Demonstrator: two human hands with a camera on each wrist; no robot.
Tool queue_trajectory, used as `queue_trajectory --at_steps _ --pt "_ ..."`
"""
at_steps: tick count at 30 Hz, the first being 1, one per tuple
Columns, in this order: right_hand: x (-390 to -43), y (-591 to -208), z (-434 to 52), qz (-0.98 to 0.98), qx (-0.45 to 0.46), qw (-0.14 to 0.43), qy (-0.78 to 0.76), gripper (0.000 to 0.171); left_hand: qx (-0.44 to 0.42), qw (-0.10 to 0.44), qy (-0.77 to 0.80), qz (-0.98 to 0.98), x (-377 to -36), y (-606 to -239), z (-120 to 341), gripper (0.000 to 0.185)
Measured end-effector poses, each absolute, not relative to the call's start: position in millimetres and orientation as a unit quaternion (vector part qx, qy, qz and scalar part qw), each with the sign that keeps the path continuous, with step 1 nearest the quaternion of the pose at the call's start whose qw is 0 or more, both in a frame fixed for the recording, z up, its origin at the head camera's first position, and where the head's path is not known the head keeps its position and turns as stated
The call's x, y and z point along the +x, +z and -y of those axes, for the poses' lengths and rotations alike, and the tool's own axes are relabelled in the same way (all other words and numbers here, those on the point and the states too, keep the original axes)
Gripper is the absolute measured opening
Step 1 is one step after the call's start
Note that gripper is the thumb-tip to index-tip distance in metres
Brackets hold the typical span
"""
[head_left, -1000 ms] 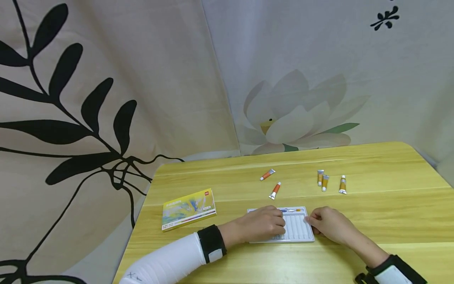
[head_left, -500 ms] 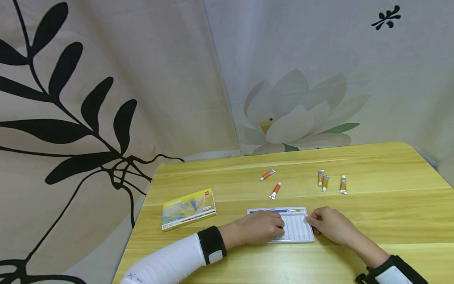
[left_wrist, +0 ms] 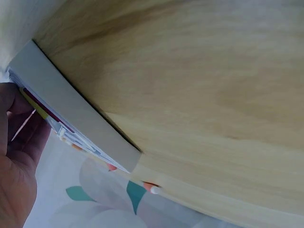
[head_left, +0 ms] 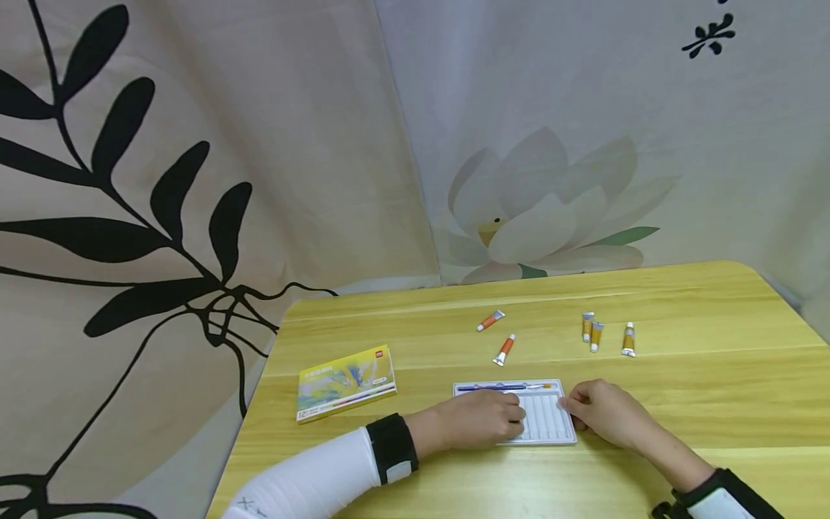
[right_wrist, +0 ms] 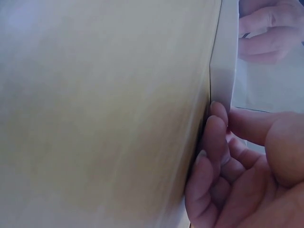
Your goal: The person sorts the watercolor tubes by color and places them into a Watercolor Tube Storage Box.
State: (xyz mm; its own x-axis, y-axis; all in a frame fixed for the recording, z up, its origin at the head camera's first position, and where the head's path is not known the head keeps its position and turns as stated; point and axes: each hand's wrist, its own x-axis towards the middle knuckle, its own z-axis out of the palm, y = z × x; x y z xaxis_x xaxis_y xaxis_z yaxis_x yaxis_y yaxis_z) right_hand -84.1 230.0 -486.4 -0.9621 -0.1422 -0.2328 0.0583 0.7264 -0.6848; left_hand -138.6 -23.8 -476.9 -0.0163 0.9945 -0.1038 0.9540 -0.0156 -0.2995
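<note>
A white plastic tray (head_left: 550, 425) with ridged slots lies near the table's front. My left hand (head_left: 476, 419) is over its left part, fingers curled down. In the left wrist view its thumb and fingers meet at a slim yellow paint tube (left_wrist: 35, 104), beside a dark red strip (left_wrist: 50, 111) in the tray. The hand hides most of the left slots. My right hand (head_left: 606, 411) pinches the tray's right edge, thumb on top and fingers against the side. A blue-handled paintbrush (head_left: 493, 388) lies along the tray's far groove.
Two orange paint tubes (head_left: 504, 349) lie beyond the tray. Several yellow-ochre tubes (head_left: 596, 336) are farther right. A yellow paint box (head_left: 346, 382) rests to the left on the wooden table (head_left: 415, 324). A printed curtain (head_left: 311, 144) hangs behind.
My left hand has shifted slightly toward the near side of the tray, uncovering more of the paintbrush. The right hand has stayed at the tray's edge.
</note>
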Motion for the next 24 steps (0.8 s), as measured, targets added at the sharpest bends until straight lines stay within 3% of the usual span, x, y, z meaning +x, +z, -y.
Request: queue_trajectory --at_steps 9,12,15,17,21,24 --pt "-84.0 -487.0 -229.3 -0.918 -0.028 0.135 -0.371 0.030 -0.680 0.036 0.082 0.728 -140.9 -479.0 21.1 0.017" --pt "-84.0 -486.6 -228.8 -0.918 -0.028 0.134 -0.373 0.030 -0.660 0.058 0.024 0.748 -141.3 -479.1 26.7 0.016" --pt "-83.8 -486.5 -228.8 -0.918 -0.026 0.138 -0.371 0.029 -0.596 0.102 -0.055 0.795 -137.3 -476.4 32.6 0.013" --pt "-84.1 -487.3 -229.8 -0.919 -0.030 0.136 -0.370 0.029 -0.521 0.097 -0.123 0.839 -132.1 -474.7 35.1 0.013" --pt "-84.9 -487.8 -231.2 -0.920 -0.034 0.133 -0.368 0.029 -0.374 0.012 -0.247 0.894 -120.6 -473.4 33.2 0.030" --pt "-85.1 -487.3 -232.4 -0.919 -0.030 0.135 -0.368 0.028 -0.325 -0.058 -0.268 0.905 -114.2 -473.9 25.3 0.047"
